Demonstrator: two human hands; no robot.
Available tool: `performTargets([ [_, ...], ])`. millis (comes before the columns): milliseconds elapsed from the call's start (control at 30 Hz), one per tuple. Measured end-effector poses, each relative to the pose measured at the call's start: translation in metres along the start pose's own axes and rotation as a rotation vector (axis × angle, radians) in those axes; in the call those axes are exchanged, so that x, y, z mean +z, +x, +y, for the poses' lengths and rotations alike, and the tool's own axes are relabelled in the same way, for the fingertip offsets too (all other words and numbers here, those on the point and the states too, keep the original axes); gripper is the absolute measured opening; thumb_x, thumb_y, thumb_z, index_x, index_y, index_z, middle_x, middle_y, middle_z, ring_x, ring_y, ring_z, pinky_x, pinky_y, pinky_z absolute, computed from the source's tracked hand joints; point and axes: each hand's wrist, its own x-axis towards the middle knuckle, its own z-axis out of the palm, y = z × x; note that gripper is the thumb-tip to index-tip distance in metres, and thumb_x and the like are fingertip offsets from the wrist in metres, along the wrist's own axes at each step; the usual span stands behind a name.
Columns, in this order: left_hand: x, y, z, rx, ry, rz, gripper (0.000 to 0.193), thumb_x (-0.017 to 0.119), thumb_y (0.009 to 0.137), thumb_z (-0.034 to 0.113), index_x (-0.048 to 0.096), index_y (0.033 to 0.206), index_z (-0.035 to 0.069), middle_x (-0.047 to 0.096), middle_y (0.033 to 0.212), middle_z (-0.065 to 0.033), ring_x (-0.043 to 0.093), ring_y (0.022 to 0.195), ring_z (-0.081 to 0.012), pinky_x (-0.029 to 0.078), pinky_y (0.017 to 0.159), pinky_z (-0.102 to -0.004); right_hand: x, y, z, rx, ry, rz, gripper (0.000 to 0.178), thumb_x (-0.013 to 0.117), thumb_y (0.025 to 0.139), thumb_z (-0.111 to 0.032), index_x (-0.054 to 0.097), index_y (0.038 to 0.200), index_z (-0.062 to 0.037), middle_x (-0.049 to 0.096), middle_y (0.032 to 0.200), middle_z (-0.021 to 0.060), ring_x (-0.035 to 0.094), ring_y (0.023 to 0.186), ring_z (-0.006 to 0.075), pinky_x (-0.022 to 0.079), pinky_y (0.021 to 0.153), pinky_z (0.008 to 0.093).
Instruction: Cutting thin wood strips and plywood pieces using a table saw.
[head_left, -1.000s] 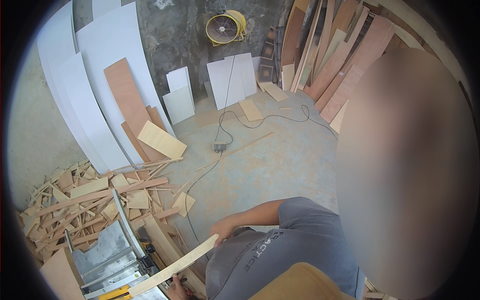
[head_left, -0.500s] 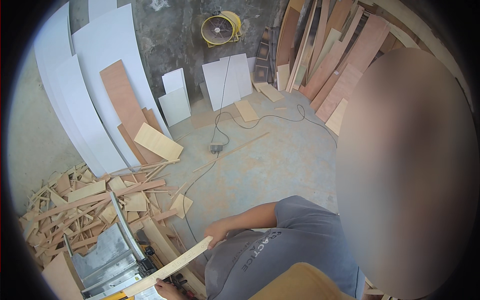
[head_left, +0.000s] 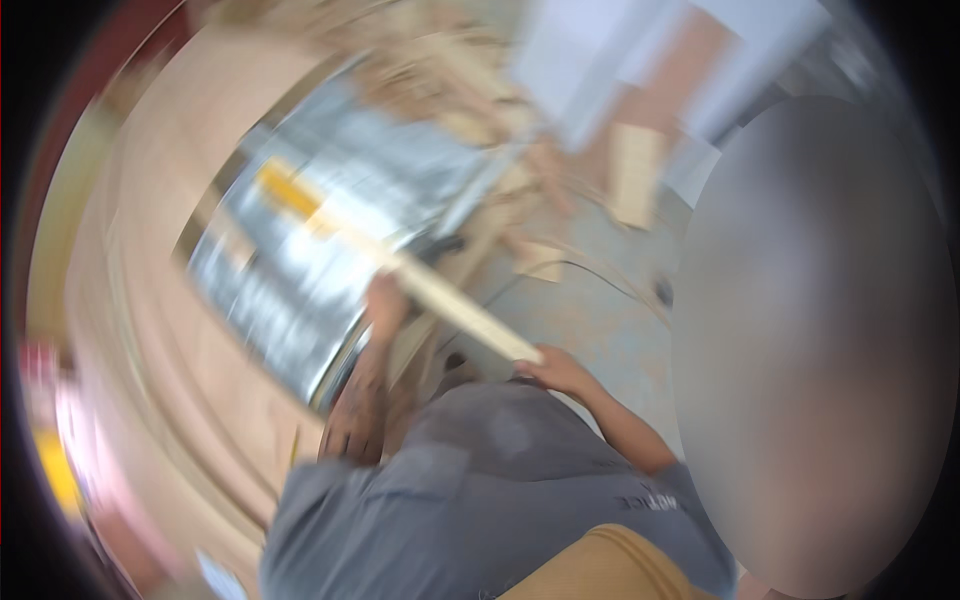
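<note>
A long, pale wooden strip [head_left: 465,312] slants from the metal top of what looks like a table saw [head_left: 395,135] toward my body. My right hand [head_left: 562,372] is closed round its near end, thumb on top. My left hand [head_left: 385,300] is at the strip's edge beside the saw's front rail, seemingly gripping it; its fingers are smeared by motion. The strip's far end meets a yellow piece [head_left: 287,188] on the saw top, where blur hides the exact contact.
A broad wooden surface [head_left: 170,230] borders the saw on the left. Wood offcuts [head_left: 450,65] lie heaped behind it. White panels [head_left: 590,70] and a brown board [head_left: 685,70] lean beyond. A dark cable [head_left: 610,285] crosses the floor on the right.
The view has swung left, bringing the saw and wooden surface into the middle. Both hands remain at the wooden strip, which now slants the other way in the picture.
</note>
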Motion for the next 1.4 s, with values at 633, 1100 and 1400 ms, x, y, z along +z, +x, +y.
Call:
performTargets([
  [633, -0.088, 0.080, 0.009, -0.737, -0.548, -0.050, 0.034, 0.065, 0.098, 0.032, 0.069, 0.094, -0.002, 0.073, 0.095, -0.0262, 0.070, 0.095, -0.0457, 0.054, 0.086, -0.0533, 0.001, 0.048, -0.062, -0.021, 0.166, -0.053, 0.060, 0.065, 0.100, -0.054, 0.063, 0.117, 0.0042, 0.066, 0.074, 0.0105, 0.066, 0.059, 0.0196, 0.053, 0.055, 0.0352],
  [1100, -0.104, 0.035, 0.069, -0.720, -0.668, -0.207, 0.053, 0.068, 0.096, 0.046, 0.072, 0.079, -0.004, 0.072, 0.076, -0.0250, 0.072, 0.077, -0.0417, 0.057, 0.075, -0.0496, 0.007, 0.086, -0.081, -0.035, 0.219, -0.112, 0.067, 0.063, 0.101, -0.057, 0.060, 0.122, 0.0065, 0.065, 0.074, 0.0104, 0.064, 0.055, 0.0179, 0.053, 0.053, 0.0334],
  [1400, -0.089, 0.055, 0.048, -0.718, -0.580, -0.035, 0.048, 0.069, 0.097, 0.043, 0.072, 0.080, -0.002, 0.072, 0.075, -0.0240, 0.073, 0.075, -0.0407, 0.057, 0.073, -0.0492, 0.010, 0.118, -0.116, -0.059, 0.188, -0.123, 0.069, 0.066, 0.100, -0.056, 0.058, 0.122, 0.0092, 0.067, 0.080, 0.0135, 0.067, 0.058, 0.0201, 0.055, 0.052, 0.0356],
])
